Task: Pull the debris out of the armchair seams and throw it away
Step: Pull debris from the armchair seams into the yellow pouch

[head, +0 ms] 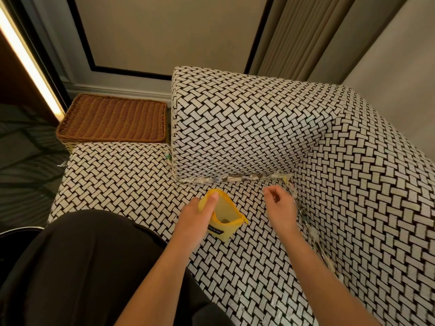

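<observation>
My left hand [195,222], at the lower centre of the frame, grasps a small yellow zippered fabric pouch [227,229]. My thumb is hooked over its rim and holds the mouth open above the seat of the black-and-white basket-weave upholstered armchair [247,128]. A small dark bit lies inside the pouch. My right hand [280,208] hovers just right of the pouch with its fingers loosely curled. I cannot tell whether they pinch anything. Shredded pale paper debris [235,178] is packed along the seam just above both hands, where the seat meets the upright cushion. More runs down the seam at the right, beside my right wrist. A brown wicker basket [113,118] sits at the upper left, beside the chair.
</observation>
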The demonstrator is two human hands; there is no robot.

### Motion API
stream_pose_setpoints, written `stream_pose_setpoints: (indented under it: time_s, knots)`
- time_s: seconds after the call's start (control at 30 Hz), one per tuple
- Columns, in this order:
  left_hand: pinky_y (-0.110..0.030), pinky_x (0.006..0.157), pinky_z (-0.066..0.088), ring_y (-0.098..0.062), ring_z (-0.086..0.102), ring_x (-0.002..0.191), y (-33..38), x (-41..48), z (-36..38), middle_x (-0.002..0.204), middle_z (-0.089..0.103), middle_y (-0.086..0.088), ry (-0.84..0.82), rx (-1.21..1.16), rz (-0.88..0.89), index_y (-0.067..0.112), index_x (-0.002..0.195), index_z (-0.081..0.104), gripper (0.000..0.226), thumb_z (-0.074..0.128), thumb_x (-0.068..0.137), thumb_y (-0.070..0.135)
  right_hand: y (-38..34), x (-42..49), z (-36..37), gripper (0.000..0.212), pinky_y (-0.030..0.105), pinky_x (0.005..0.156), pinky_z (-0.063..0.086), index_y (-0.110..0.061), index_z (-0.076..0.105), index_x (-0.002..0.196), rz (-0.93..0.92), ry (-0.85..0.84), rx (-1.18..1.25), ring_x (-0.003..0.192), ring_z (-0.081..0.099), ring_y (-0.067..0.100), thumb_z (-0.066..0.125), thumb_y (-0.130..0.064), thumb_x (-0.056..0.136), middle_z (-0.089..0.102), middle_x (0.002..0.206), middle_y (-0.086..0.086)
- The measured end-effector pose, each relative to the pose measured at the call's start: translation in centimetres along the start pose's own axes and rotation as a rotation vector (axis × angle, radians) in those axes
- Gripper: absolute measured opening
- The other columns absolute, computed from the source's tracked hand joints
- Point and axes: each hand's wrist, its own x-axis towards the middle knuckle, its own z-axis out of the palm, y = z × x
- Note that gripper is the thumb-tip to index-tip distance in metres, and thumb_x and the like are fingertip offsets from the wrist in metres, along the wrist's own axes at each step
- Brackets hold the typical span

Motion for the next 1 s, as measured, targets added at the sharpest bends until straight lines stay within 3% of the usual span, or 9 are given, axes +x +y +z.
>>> stream_pose_setpoints:
  time_s: [0.17,0.27,0.33,0.53,0.67,0.73,0.8,0.9,1.0]
  knots:
    - [-0.037,0.084,0.04,-0.01,0.04,0.083,-0.1,0.2,0.0,0.086,0.034,0.013,0.0,0.031,-0.002,0.03,0.086,0.036,0.03,0.037,0.089,0.059,4.4,4.0,-0.7,0.043,0.028,0.072,0.042,-0.012,0.044,0.134,0.138,-0.087,-0.35,0.07,0.051,0.013,0.049,-0.026,0.094,0.053,0.077,-0.003]
    - [-0.041,0.09,0.042,-0.014,0.038,0.098,-0.5,0.5,0.0,0.106,0.032,0.006,-0.001,0.061,-0.009,0.022,0.118,0.044,0.049,0.036,0.089,0.061,4.7,6.1,-0.8,0.051,0.036,0.087,0.045,-0.02,0.035,0.141,0.184,-0.139,-0.506,0.105,0.055,0.028,0.047,-0.035,0.094,0.056,0.119,0.01]
    - [-0.04,0.09,0.043,-0.013,0.039,0.098,-0.5,0.7,0.0,0.108,0.031,0.006,0.008,0.072,-0.022,0.017,0.13,0.04,0.062,0.035,0.088,0.062,4.4,7.6,-0.9,0.05,0.036,0.089,0.044,-0.023,0.035,0.141,0.236,-0.195,-0.541,0.11,0.053,0.029,0.045,-0.036,0.093,0.054,0.125,0.01]
    - [-0.03,0.068,0.04,0.0,0.035,0.066,-0.3,0.4,0.1,0.075,0.031,0.017,-0.001,0.029,0.011,0.036,0.072,0.031,0.029,0.037,0.09,0.058,4.0,10.2,-1.8,0.053,0.033,0.089,0.045,-0.016,0.038,0.139,0.358,-0.268,-0.454,0.113,0.052,0.027,0.051,-0.035,0.092,0.051,0.132,0.01]
    - [-0.027,0.064,0.039,0.001,0.034,0.065,-0.2,0.5,0.1,0.075,0.031,0.017,0.0,0.029,0.035,0.038,0.069,0.029,0.03,0.037,0.09,0.058,3.8,10.7,-1.8,0.047,0.025,0.054,0.041,-0.012,0.045,0.132,0.432,-0.281,-0.421,0.08,0.052,0.019,0.054,-0.034,0.091,0.055,0.095,0.006]
    - [-0.027,0.064,0.039,0.001,0.035,0.065,-0.2,0.6,0.2,0.075,0.031,0.017,-0.001,0.037,0.038,0.038,0.07,0.029,0.03,0.037,0.09,0.058,3.8,10.9,-1.6,0.044,0.024,0.049,0.037,-0.01,0.046,0.129,0.44,-0.271,-0.437,0.069,0.05,0.015,0.054,-0.032,0.091,0.052,0.082,0.003]
    - [-0.031,0.069,0.043,0.0,0.037,0.066,-0.5,0.8,0.2,0.076,0.034,0.017,0.003,0.054,0.039,0.038,0.07,0.03,0.029,0.036,0.089,0.059,3.7,11.0,-1.5,0.046,0.027,0.057,0.045,-0.008,0.044,0.128,0.446,-0.25,-0.44,0.073,0.054,0.018,0.055,-0.032,0.091,0.056,0.088,0.005]
    - [-0.037,0.077,0.047,-0.001,0.041,0.069,-0.8,1.2,0.2,0.08,0.039,0.015,-0.002,0.067,0.028,0.038,0.072,0.034,0.029,0.035,0.088,0.062,4.0,11.0,-1.2,0.054,0.034,0.082,0.048,-0.007,0.038,0.132,0.447,-0.207,-0.471,0.103,0.056,0.027,0.056,-0.034,0.089,0.055,0.12,0.013]
    - [-0.039,0.08,0.047,-0.002,0.043,0.071,-0.8,1.3,0.2,0.081,0.041,0.014,-0.011,0.077,0.023,0.038,0.074,0.036,0.029,0.035,0.087,0.063,4.1,10.9,-1.2,0.053,0.033,0.084,0.046,-0.007,0.037,0.133,0.423,-0.202,-0.493,0.107,0.054,0.028,0.054,-0.035,0.091,0.054,0.124,0.014]
